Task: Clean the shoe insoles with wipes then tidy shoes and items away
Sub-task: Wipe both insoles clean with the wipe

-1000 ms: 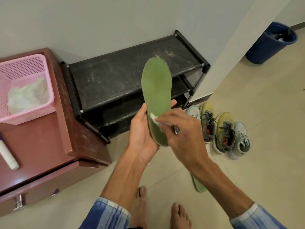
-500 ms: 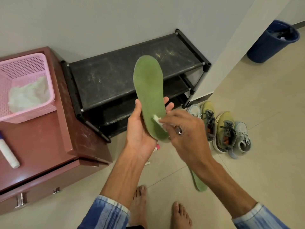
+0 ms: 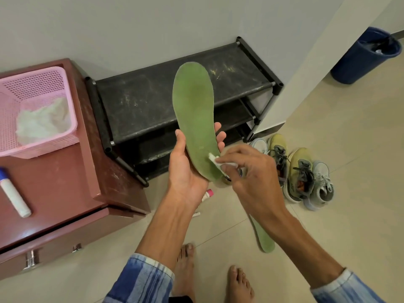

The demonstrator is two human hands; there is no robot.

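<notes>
My left hand (image 3: 185,169) grips the heel end of a green insole (image 3: 194,110), which stands upright in front of the black shoe rack (image 3: 153,99). My right hand (image 3: 253,178) pinches a small white wipe (image 3: 215,160) against the lower part of that insole. A second green insole (image 3: 263,239) lies on the floor, partly hidden under my right forearm. Two yellow-green sneakers (image 3: 300,173) and two pale grey ones (image 3: 321,184) sit on the floor right of the rack.
A pink basket (image 3: 67,92) holding crumpled white wipes sits on a red-brown cabinet (image 3: 65,182), beside a white tube (image 3: 14,195). A blue bin (image 3: 365,55) stands at the far right. A small pink-capped item (image 3: 207,193) lies on the tiles under my left hand. My bare feet (image 3: 239,283) are below.
The insole has shifted a little to the left and tilted. My right hand with the wipe has slid slightly along its lower part.
</notes>
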